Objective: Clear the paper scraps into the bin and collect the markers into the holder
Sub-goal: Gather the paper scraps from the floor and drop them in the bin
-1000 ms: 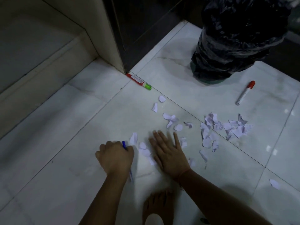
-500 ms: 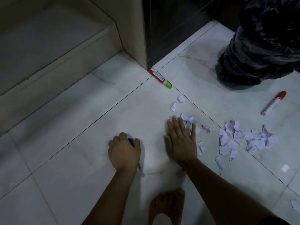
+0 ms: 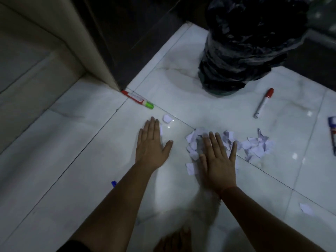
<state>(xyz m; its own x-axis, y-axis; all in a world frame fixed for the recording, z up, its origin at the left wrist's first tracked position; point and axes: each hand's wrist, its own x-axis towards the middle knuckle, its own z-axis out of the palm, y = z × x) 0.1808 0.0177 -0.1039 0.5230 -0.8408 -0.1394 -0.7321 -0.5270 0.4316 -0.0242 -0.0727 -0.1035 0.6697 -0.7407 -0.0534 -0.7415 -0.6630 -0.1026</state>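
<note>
My left hand lies flat and open on the white tile floor, a paper scrap just beyond its fingertips. My right hand is flat and open on a heap of white paper scraps that spreads to its right. A blue pen lies behind my left forearm, mostly hidden. A red-and-green marker rests at the wall corner. A red-capped white marker lies near the bin, which is lined with a black bag. No holder is in sight.
A blue-and-white object lies at the right edge, cut off. One stray scrap sits at lower right. A wall corner and a step rise on the left. My bare foot is at the bottom.
My left hand has let go of the blue pen, opened and moved forward to lie flat. My right hand has slid right, pushing scraps into the heap.
</note>
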